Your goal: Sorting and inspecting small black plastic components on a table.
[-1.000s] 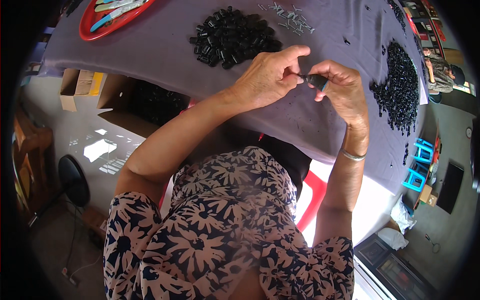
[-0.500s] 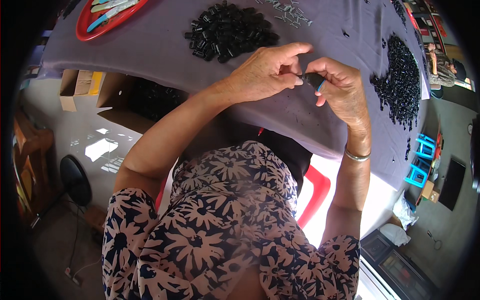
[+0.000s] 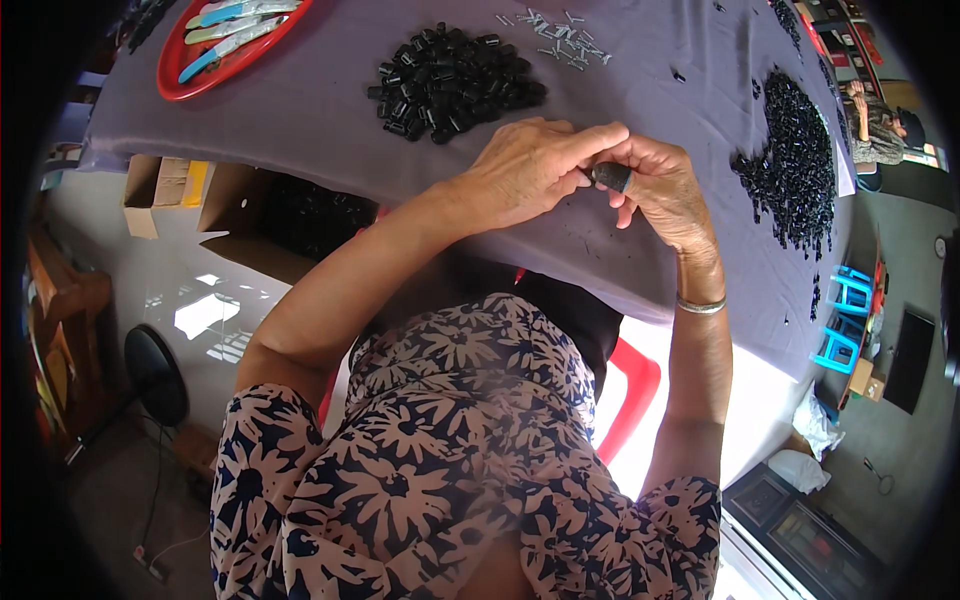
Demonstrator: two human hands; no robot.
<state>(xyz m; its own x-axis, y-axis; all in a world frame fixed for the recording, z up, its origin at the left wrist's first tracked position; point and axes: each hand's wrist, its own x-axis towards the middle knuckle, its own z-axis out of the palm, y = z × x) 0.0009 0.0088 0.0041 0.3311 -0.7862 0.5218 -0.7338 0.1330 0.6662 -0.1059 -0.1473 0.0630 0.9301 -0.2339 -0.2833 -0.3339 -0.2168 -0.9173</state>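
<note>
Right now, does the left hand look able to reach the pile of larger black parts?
Probably yes: the left hand is near the pile of larger black parts, with only tablecloth showing between.

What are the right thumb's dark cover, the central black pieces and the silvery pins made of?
Dark cover: probably rubber or fabric, matte; its surface looks dull.
Black pieces: likely glossy plastic; crisp highlights.
Silvery pins: probably shiny metal, from their grey glint.

– That far heap of black pieces (image 3: 455,85), plastic?
– Looks it, smooth and glossy; the screws (image 3: 570,42) to its right, shiny metal
– And the tablecloth (image 3: 670,250)?
– Cloth, smooth with soft creases; the far-left tray (image 3: 171,62), glossy plastic
</note>
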